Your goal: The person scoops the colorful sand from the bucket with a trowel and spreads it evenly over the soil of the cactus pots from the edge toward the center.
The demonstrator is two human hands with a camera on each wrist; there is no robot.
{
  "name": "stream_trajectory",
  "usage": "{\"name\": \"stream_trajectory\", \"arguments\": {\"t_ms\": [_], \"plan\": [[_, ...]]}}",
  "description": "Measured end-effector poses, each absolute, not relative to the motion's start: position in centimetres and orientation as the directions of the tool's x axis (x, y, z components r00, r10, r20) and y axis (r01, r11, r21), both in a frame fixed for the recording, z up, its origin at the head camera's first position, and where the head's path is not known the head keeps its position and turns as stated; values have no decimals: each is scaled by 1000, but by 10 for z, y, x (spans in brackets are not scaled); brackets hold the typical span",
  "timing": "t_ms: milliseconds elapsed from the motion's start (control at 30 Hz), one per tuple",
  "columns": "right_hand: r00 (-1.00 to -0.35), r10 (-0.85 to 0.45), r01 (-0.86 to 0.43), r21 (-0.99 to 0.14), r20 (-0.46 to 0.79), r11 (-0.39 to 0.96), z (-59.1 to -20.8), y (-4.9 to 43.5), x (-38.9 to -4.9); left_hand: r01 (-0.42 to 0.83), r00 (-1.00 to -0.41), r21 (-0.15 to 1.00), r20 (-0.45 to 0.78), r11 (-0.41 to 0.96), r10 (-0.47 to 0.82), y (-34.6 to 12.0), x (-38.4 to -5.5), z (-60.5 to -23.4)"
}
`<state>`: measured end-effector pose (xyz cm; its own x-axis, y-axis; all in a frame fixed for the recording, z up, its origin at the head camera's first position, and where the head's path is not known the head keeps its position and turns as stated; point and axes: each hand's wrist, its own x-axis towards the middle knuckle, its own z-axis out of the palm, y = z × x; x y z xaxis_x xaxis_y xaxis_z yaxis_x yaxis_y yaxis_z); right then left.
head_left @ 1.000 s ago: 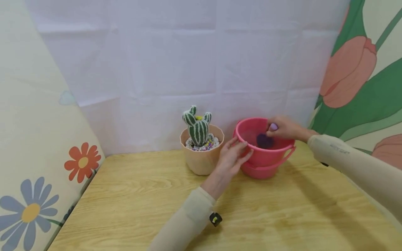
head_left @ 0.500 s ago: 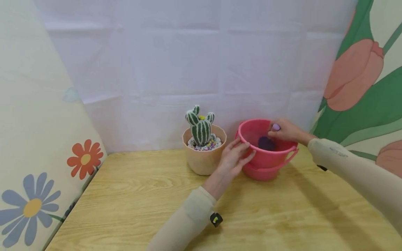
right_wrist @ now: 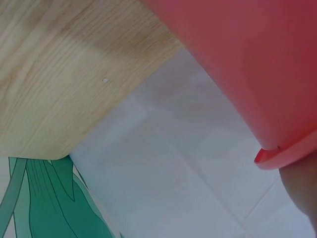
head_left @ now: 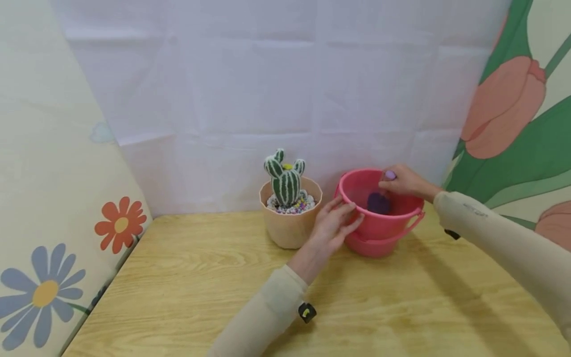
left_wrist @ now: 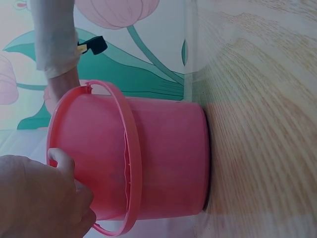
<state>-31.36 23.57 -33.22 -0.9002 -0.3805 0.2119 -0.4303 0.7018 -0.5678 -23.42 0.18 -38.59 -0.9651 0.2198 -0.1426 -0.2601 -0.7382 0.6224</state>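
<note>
The pink bucket point(head_left: 374, 228) stands upright on the wooden table, its handle hanging down at the front. My left hand point(head_left: 332, 225) holds its near-left rim, with fingers at the edge and against the outer wall. In the left wrist view that hand point(left_wrist: 44, 196) lies beside the rim. My right hand point(head_left: 403, 181) reaches over the far-right rim and grips a purple tool point(head_left: 379, 203). The tool's light purple end shows at the fist and its dark rounded head is inside the bucket; its exact kind is unclear. The right wrist view shows only the bucket's outside point(right_wrist: 257, 64) and part of the hand point(right_wrist: 299, 191).
Left of the bucket, close to my left hand, stands a peach flowerpot point(head_left: 290, 228) with a knitted cactus point(head_left: 285, 186) and colourful pebbles. A white sheet point(head_left: 250, 99) hangs behind the wooden table point(head_left: 200, 277). Flower-patterned walls point(head_left: 504, 109) flank both sides.
The view shifts slightly, so everything appears a little further right. My right hand, with the purple tool, has moved only slightly. The left hand keeps its place on the rim.
</note>
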Motion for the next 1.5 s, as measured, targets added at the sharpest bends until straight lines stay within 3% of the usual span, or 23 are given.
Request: {"name": "stream_trajectory", "arguments": {"t_ms": [333,1500], "plan": [[-956,-277,-265,-706,101,657,-335,240,-306,-256,-966,632,-135,-732,221,3,-233,-389],[-882,-440,-411,-734,170,540,-327,233,-282,-243,-969,638,-126,-731,213,3,-232,-385]]}}
